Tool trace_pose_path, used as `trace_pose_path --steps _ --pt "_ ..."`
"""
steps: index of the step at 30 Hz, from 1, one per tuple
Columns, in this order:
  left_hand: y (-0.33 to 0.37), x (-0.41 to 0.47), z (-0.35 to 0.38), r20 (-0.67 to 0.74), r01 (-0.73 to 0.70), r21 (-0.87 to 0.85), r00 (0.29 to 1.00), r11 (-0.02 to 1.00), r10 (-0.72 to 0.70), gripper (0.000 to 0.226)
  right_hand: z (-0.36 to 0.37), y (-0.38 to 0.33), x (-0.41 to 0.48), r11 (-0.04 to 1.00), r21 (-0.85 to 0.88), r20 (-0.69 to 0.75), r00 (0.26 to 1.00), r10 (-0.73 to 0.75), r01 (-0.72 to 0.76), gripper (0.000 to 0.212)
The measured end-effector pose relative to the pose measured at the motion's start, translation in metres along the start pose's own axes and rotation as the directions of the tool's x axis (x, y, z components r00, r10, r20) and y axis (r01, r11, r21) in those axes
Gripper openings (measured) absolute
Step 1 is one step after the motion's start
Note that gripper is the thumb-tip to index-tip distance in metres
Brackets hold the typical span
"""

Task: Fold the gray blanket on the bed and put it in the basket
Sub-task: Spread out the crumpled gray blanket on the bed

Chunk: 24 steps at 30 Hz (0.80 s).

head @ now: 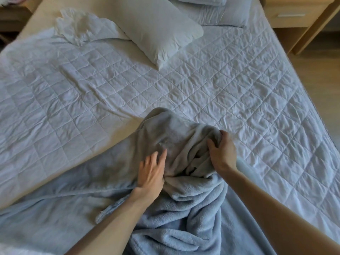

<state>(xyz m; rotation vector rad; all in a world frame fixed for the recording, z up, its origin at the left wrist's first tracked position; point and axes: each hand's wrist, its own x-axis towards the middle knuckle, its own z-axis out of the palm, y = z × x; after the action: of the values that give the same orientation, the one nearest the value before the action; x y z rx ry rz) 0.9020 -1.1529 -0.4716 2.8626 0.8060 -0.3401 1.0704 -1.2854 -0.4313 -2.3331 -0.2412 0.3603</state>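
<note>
Gray blanket (171,129) bunched, running six to twelve o'clock; my right hand (221,151) grips its one-o'clock fold, left hand (150,172) rests spread.

The gray blanket (184,205) is thick, fuzzy fleece, matt and soft-napped, bunched in heavy folds. The bed (239,92) carries a white quilted cloth cover, stitched in squares and finely creased. The pillow (158,28) wears smooth white cotton-like cloth. The nightstand (292,13) shows pale wood with a faint satin sheen.
</note>
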Motion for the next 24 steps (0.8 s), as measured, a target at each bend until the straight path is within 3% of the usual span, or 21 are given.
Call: trace_pose_path --steps 3,6,10,11,12,14,17,19,24 --pt "-0.002 -0.002 0.002 0.010 -0.085 0.011 0.996 0.996 0.085 0.093 0.010 -0.003 -0.006 0.961 -0.252 0.023 0.993 -0.114 0.117 0.059" --pt "0.007 -0.002 0.006 -0.008 -0.165 0.055 0.986 0.985 0.166 0.099 0.014 0.001 -0.013 0.805 -0.526 0.027 0.952 -0.306 0.274 0.054" --pt "0.012 0.001 0.013 -0.123 -0.166 0.108 0.976 0.980 0.178 0.095 0.016 0.012 -0.019 0.419 -0.654 0.281 0.717 -0.638 0.630 0.036" --pt "0.012 0.002 0.015 -0.135 -0.174 0.122 0.972 0.977 0.190 0.089 0.017 0.014 -0.023 0.374 -0.641 0.311 0.673 -0.672 0.670 0.027" --pt "0.012 0.002 0.017 -0.129 -0.176 0.135 0.972 0.975 0.194 0.083 0.020 0.015 -0.026 0.370 -0.626 0.322 0.660 -0.678 0.686 0.021" --pt "0.013 0.005 0.019 -0.105 -0.157 0.157 0.979 0.975 0.175 0.073 0.026 0.017 -0.032 0.412 -0.620 0.357 0.708 -0.610 0.668 0.027" --pt "0.012 0.009 0.023 -0.081 -0.140 0.158 0.985 0.978 0.154 0.072 0.033 0.026 -0.034 0.421 -0.671 0.443 0.785 -0.434 0.611 0.067" --pt "0.009 0.012 0.024 -0.076 -0.166 0.153 0.981 0.974 0.179 0.079 0.033 0.030 -0.031 0.442 -0.685 0.446 0.813 -0.375 0.579 0.078" --pt "0.003 0.025 0.013 -0.031 -0.188 0.165 0.980 0.968 0.196 0.121 0.038 0.026 -0.020 0.516 -0.688 0.368 0.858 -0.358 0.511 0.049"
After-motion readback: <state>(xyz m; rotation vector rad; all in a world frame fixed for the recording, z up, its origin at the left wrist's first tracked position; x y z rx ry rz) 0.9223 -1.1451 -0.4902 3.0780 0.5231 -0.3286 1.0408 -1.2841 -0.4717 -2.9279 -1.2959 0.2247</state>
